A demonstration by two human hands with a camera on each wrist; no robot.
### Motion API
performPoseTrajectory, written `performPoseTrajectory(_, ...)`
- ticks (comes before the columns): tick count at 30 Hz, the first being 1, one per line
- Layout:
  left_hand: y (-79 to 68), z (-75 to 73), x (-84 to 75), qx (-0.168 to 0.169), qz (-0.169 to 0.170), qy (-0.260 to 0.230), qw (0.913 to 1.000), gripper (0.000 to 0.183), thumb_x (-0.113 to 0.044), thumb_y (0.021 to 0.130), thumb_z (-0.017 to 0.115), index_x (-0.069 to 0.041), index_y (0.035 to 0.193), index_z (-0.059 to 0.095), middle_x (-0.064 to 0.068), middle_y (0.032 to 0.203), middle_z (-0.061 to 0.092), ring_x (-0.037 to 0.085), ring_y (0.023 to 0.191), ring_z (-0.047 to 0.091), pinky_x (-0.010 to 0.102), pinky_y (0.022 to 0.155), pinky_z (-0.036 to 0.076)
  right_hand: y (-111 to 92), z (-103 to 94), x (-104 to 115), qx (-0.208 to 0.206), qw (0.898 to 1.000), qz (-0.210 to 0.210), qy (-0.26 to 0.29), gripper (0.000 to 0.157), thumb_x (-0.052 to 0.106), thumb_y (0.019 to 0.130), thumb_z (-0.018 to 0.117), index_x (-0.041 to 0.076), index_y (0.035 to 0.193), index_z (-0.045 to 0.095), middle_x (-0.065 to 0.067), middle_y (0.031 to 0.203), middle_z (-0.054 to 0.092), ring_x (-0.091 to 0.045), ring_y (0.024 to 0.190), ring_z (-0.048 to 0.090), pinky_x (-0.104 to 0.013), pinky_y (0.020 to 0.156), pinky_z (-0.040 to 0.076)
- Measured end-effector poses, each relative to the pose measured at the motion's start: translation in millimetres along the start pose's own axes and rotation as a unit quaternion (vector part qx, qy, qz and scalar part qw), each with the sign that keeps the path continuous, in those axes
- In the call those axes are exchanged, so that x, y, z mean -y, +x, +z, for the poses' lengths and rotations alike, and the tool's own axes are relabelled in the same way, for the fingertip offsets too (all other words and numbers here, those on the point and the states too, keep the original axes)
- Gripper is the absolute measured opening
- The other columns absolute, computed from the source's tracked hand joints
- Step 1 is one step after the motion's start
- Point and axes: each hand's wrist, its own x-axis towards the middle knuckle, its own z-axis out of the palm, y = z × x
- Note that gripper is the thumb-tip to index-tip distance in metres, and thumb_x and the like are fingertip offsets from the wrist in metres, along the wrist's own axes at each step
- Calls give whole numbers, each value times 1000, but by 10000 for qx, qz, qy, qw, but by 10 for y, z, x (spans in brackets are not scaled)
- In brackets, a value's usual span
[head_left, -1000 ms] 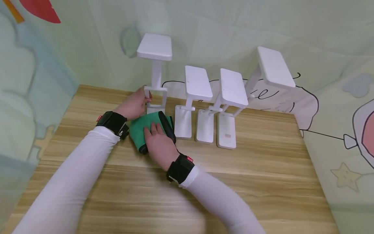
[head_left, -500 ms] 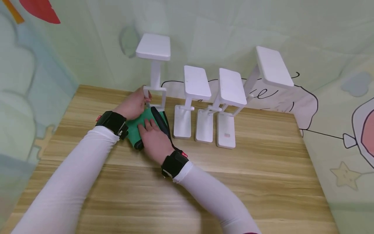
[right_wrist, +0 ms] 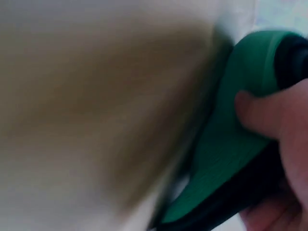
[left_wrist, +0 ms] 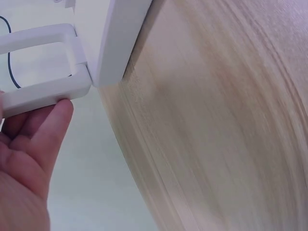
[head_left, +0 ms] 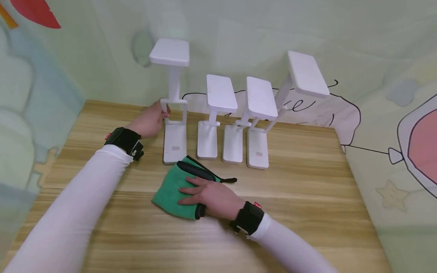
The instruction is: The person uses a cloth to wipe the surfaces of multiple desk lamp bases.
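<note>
In the head view, my left hand (head_left: 148, 119) holds the side of the hinged frame on the leftmost white folding phone stand (head_left: 175, 144). Up close in the left wrist view, the thumb lies against the white frame (left_wrist: 53, 94) with other fingers behind it. My right hand (head_left: 216, 199) grips a folded green cloth (head_left: 174, 189) with black edging, in front of that stand. The right wrist view shows a digit pressing the green fabric (right_wrist: 226, 130) and more fingers by its black edge; motion blurs the background there. The cloth's underside is hidden.
Three more white phone stands, the second (head_left: 207, 140), third (head_left: 233, 144) and rightmost (head_left: 258, 148), stand in a row to the right. A printed fabric backdrop (head_left: 239, 34) rises behind the wooden table (head_left: 300, 212). A black strap (head_left: 228, 180) trails from the cloth.
The right hand and cloth first shifted slightly left over the stand's base, then moved right and nearer the person, uncovering the base. The left hand keeps its hold. The head view has shifted slightly.
</note>
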Motion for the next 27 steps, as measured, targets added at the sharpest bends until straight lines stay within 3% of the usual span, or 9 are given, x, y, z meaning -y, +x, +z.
performPoseTrajectory(5,0,-55,118,-96,-35,-15,9999,12,-3,106,41,6,112,46,19,103,53,34,96,53,50,84,46,-267,24,-163,-33,9972,-397,634,57,-4,79,77,38,117,71,9,140,54,-23,143,24,-36,111,35)
performPoseTrajectory(11,23,-45,144,-159,-95,-11,9998,15,-10,107,42,3,111,47,19,102,55,31,93,53,48,83,45,-331,81,-267,173,9871,-452,1526,48,-4,77,79,37,102,77,13,140,53,-20,145,15,-41,116,26)
performPoseTrajectory(15,30,-35,129,-178,-165,-186,9995,23,-14,106,46,4,121,44,22,110,55,35,102,54,51,89,46,-340,75,-279,288,9919,-426,1160,55,-6,70,83,38,101,74,14,146,46,-24,147,7,-45,117,21)
performPoseTrajectory(17,13,-47,153,-161,-236,-335,9990,39,-15,104,53,6,133,37,25,124,50,38,114,50,54,97,44,-367,33,-248,429,9946,-411,853,62,-7,70,82,39,109,71,11,152,38,-26,147,2,-48,116,21)
performPoseTrajectory(20,-34,-88,240,-242,-270,-605,9975,71,-13,97,65,3,149,20,28,146,30,42,129,39,58,104,38,-462,-68,-174,682,9958,-339,505,73,-11,74,76,38,127,63,4,159,26,-29,146,-1,-51,115,24)
performPoseTrajectory(23,-108,-171,344,-437,-347,-706,9959,82,-16,96,67,-3,154,11,26,154,16,43,133,30,60,107,33,-620,-199,-170,837,9953,-154,456,73,-10,81,68,35,138,56,1,158,29,-28,146,7,-49,112,32)
performPoseTrajectory(27,-182,-301,423,-722,-396,-330,9961,67,-26,102,56,-2,152,19,25,153,20,42,134,28,61,108,30,-905,-495,-437,663,9942,599,595,50,4,89,63,26,134,61,5,142,54,-15,133,41,-41,100,47)
